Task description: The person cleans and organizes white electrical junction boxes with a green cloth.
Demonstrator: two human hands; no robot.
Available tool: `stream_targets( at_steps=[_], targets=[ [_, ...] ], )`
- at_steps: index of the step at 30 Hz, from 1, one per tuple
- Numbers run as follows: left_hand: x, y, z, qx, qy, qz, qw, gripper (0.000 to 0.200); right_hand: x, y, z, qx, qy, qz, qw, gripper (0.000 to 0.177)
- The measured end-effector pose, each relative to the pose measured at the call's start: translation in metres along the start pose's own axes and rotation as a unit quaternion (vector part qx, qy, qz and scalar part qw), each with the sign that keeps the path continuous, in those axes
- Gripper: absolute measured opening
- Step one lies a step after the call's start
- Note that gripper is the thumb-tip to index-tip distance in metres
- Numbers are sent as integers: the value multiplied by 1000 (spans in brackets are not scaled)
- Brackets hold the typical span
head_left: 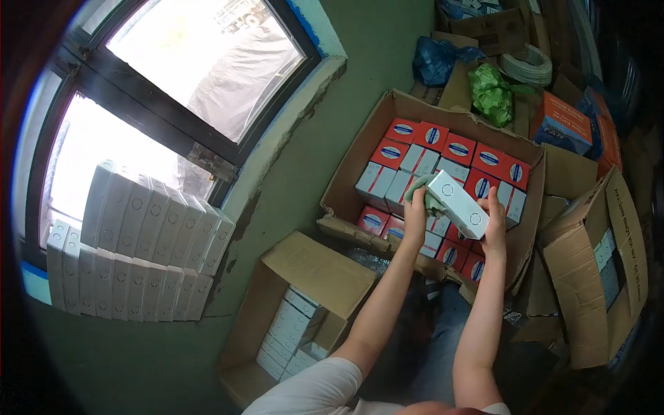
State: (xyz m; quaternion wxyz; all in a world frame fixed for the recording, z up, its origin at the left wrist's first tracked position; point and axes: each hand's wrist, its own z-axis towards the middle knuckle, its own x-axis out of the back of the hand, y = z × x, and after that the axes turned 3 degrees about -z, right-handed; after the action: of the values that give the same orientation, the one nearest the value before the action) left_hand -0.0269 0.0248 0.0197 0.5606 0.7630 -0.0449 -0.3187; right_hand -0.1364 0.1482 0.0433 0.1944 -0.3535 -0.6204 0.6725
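Observation:
Both hands are raised over a large open carton [339,228] packed with small red and grey boxes [459,148]. Between them is a white rectangular box [458,205] with round knockout marks, tilted down to the right. My left hand [416,213] closes on a greenish cloth [431,199] pressed against the white box's left end. My right hand [494,223] grips the right end of the white box, with its fingers along the edge.
White boxes [131,277] are stacked in two rows by the window at left. An open carton [315,266] with white boxes stands lower left, another carton [570,277] at right. Blue bag [443,61], green bag [491,95] and cable coil [527,68] lie behind.

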Motion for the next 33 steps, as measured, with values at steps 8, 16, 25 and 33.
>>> stream_targets(
  at_steps=[8,16,25,33],
  targets=[
    [6,-5,6,-92,-2,17,996,29,-3,29,13,27,8,-204,979,58],
    [-29,-4,-27,-403,-63,449,795,27,-5,29,10,-70,97,-467,876,69],
    [-21,1,-21,-374,-48,324,867,46,-4,26,14,-55,214,-317,922,66],
    [-42,7,-44,-427,-118,383,810,51,13,48,20,-22,180,-119,976,59]
  ],
)
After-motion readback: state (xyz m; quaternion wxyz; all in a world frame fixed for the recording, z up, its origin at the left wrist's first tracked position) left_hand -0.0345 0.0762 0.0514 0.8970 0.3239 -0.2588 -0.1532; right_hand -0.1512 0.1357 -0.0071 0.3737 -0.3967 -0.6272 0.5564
